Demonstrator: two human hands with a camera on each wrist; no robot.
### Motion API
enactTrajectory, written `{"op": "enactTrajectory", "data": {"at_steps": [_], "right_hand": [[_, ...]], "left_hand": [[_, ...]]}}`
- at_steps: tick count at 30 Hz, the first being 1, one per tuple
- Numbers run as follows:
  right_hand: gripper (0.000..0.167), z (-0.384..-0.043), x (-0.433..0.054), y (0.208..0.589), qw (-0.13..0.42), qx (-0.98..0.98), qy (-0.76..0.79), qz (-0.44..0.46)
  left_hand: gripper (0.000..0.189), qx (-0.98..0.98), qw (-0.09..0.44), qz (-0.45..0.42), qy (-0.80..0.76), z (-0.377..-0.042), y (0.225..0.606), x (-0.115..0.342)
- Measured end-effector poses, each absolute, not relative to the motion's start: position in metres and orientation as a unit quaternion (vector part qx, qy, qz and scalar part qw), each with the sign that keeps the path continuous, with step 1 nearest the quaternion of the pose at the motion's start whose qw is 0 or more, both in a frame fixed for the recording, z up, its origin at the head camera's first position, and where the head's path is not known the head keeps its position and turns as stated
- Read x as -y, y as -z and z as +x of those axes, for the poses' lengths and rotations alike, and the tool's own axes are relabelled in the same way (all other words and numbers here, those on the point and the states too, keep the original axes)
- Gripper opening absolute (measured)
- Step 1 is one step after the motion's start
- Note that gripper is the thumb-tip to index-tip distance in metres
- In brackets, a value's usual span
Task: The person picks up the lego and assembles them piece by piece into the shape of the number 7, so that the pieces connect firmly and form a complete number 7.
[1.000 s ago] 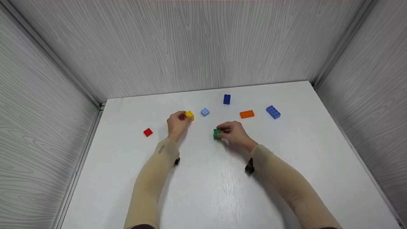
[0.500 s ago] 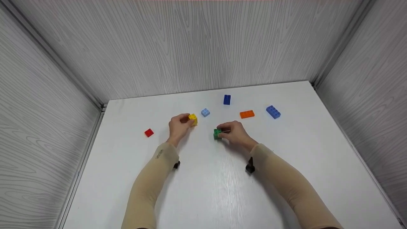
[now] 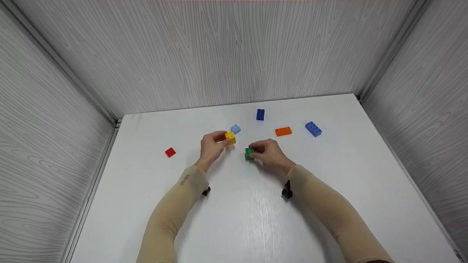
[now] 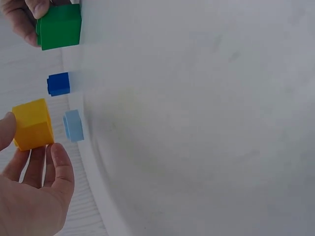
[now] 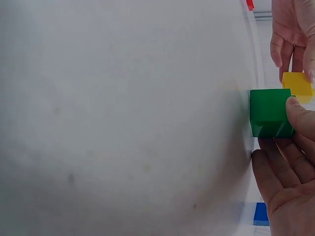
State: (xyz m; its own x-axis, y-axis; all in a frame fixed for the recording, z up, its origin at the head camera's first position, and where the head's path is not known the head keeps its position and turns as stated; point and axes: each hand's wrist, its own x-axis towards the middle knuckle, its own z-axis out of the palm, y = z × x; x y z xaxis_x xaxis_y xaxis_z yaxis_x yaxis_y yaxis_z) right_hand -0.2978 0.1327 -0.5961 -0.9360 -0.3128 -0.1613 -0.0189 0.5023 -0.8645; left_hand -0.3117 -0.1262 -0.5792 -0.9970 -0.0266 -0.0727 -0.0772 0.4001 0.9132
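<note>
Between thumb and fingers, my left hand [image 3: 212,148] pinches a yellow toy building brick [image 3: 230,137]. In the left wrist view the yellow brick [image 4: 33,124] is raised off the white tabletop. My right hand [image 3: 271,155] pinches a green building brick [image 3: 249,153] to its right and a little nearer to me. The green brick [image 5: 270,113] shows its flat side in the right wrist view, with the thumb on one face and fingers on the opposite one. A light blue brick [image 3: 235,129] lies just beyond the yellow one.
On the white table [image 3: 226,219] lie a red brick [image 3: 170,152] at the left, a dark blue brick [image 3: 260,114] at the back, an orange brick [image 3: 283,131] and a larger blue brick [image 3: 313,129] at the right. Grey wood-grain panels [image 3: 234,54] enclose the table's back and sides.
My left hand has moved right and slightly nearer with the yellow brick, closer to the green one. My right hand and the green brick have stayed in place.
</note>
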Motion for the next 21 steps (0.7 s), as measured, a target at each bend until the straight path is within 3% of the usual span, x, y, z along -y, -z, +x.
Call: {"op": "enactTrajectory", "data": {"at_steps": [21], "right_hand": [[0.041, -0.296, -0.134, 0.598, 0.149, -0.849, 0.498, -0.097]], "left_hand": [[0.042, -0.83, 0.045, 0.018, -0.556, -0.297, 0.574, 0.104]]}}
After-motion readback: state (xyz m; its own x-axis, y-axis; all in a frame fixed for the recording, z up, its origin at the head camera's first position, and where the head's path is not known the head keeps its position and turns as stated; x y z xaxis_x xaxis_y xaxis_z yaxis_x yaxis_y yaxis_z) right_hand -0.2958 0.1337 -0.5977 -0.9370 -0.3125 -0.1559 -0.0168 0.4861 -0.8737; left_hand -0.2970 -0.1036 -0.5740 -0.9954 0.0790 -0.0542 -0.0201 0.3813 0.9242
